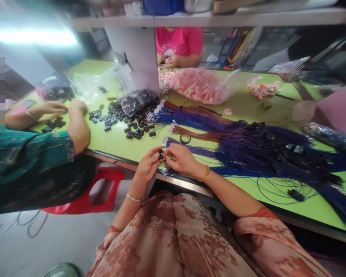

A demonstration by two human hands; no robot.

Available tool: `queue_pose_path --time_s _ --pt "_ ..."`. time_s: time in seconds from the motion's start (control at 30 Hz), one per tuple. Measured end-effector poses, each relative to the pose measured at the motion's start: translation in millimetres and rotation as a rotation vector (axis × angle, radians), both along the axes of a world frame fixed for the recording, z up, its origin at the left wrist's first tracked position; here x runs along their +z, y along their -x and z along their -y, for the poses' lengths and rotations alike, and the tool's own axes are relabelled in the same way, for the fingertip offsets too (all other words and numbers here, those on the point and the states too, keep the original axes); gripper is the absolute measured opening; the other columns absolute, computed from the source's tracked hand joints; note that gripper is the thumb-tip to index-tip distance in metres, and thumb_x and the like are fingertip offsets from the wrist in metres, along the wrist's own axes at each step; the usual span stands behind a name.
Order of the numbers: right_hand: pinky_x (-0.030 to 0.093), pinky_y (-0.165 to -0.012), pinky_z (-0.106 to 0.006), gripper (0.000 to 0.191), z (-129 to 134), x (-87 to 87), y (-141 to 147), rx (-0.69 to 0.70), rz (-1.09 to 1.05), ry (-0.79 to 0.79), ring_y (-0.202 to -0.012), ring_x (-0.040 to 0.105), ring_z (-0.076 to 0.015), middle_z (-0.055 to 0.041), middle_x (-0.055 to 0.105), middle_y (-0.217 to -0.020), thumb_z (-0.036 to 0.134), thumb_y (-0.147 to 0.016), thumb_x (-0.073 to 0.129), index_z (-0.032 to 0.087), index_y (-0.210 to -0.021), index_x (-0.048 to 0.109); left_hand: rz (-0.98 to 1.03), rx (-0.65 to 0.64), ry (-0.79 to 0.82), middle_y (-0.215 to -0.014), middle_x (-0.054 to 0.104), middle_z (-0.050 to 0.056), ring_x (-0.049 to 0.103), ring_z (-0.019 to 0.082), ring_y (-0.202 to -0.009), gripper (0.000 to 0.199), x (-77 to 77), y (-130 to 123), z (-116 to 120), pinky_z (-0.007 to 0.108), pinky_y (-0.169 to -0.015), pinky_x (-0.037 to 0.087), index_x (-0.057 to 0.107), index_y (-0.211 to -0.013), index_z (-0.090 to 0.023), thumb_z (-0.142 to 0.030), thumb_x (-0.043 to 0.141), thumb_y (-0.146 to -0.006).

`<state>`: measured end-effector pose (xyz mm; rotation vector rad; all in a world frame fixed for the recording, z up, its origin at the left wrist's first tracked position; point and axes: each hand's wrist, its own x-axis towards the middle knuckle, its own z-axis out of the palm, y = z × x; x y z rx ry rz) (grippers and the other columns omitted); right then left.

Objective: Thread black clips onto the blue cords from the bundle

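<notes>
Near the table's front edge my left hand (pixel 148 163) pinches a small black connector housing (pixel 160 154) between thumb and fingers. Against it my right hand (pixel 181 158) is closed, fingertips pressed together at the housing; what they grip, likely thin, is too small to make out. Bundles of purple and blue wires (pixel 197 150) with bare silvery terminals (pixel 167 141) lie just behind and under my hands. A brown wire bundle (pixel 196 133) runs beside a roll of black tape (pixel 185 138). Many loose black housings (pixel 112 115) are scattered to the left.
A co-worker's arm (pixel 78 125) rests on the table at left, above a red stool (pixel 103 188). Across the table sits a person in a pink shirt (pixel 180 42). A bag of pink parts (pixel 202 85), a dark-filled bag (pixel 140 102) and a large wire heap (pixel 248 146) occupy the table.
</notes>
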<state>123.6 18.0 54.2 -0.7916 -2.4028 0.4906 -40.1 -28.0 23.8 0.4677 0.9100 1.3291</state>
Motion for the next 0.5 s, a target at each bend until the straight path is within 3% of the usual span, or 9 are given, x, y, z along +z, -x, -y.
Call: queue_pose_path --time_s 0.3,0.5 --pt "0.032 -0.064 -0.030 0.014 0 -7.1 2 0.039 0.108 -0.137 -0.071 0.046 -0.0189 -0.0091 0.057 -0.077 0.020 -0.086 0.044 0.016 -0.079 0.056 -0.044 0.023 0.020 -0.079 0.066 0.002 0.059 0.008 -0.067 0.028 -4.8 -1 0 0.019 -0.063 0.048 0.069 -0.091 -0.016 -0.016 0.077 -0.064" --pt "0.033 -0.063 -0.027 0.011 0 -16.9 2 0.025 0.021 -0.057 -0.067 0.047 -0.0154 -0.0050 0.058 -0.073 0.017 -0.085 0.047 0.017 -0.079 0.056 -0.061 0.078 0.027 -0.072 0.064 -0.001 0.055 0.005 -0.059 0.031 -8.0 -8 1 0.016 -0.058 0.045 0.068 -0.085 -0.014 -0.016 0.081 -0.058"
